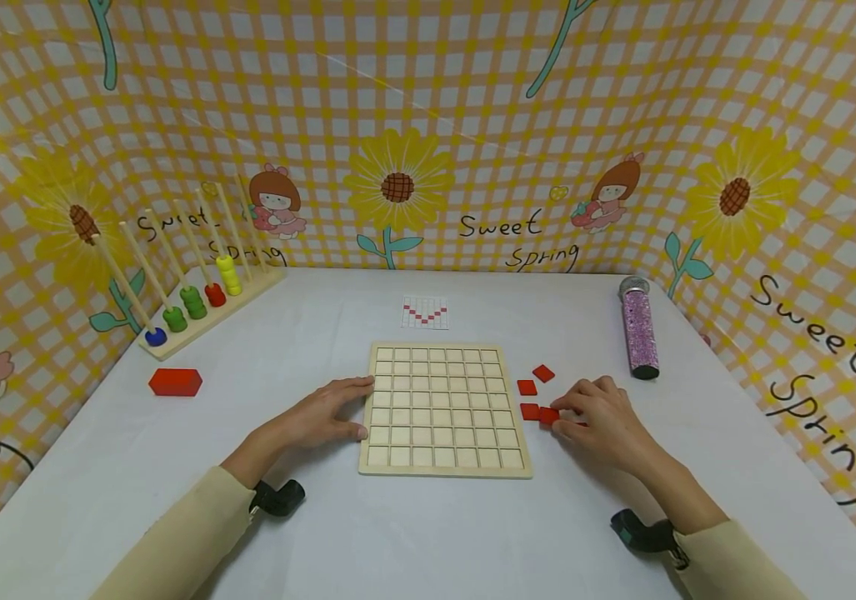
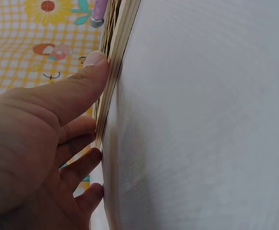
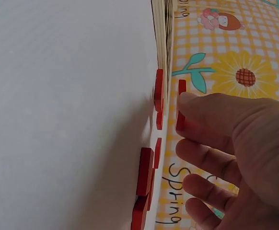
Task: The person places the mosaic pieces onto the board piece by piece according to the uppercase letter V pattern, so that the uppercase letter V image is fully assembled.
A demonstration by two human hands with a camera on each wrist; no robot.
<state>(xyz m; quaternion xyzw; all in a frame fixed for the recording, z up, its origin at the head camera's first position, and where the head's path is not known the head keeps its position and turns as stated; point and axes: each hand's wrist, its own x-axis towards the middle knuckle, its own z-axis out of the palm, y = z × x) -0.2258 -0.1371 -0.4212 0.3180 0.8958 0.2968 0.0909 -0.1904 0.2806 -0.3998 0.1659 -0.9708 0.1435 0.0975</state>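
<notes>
A square wooden grid board [image 1: 437, 400] lies on the table between the two hands, its cells bare. My left hand [image 1: 322, 412] rests against the board's left side, its thumb and fingertips touching the wooden edge [image 2: 113, 72] in the left wrist view. Right of the board, my right hand [image 1: 603, 421] pinches a red square tile [image 3: 180, 122] between thumb and index finger, raised above the table. Several more red tiles [image 1: 527, 387] lie on the table by the board's right edge; in the right wrist view, some tiles [image 3: 145, 171] overlap each other. Part of this group is hidden under the right hand.
Beyond the board lies a small pattern card [image 1: 425, 312] with red squares in a V shape. At the left stand a wooden bead rack [image 1: 210, 312] and a red block [image 1: 176, 382]. A glittery purple microphone [image 1: 639, 329] lies at the right, near the patterned cloth backdrop [image 1: 397, 100].
</notes>
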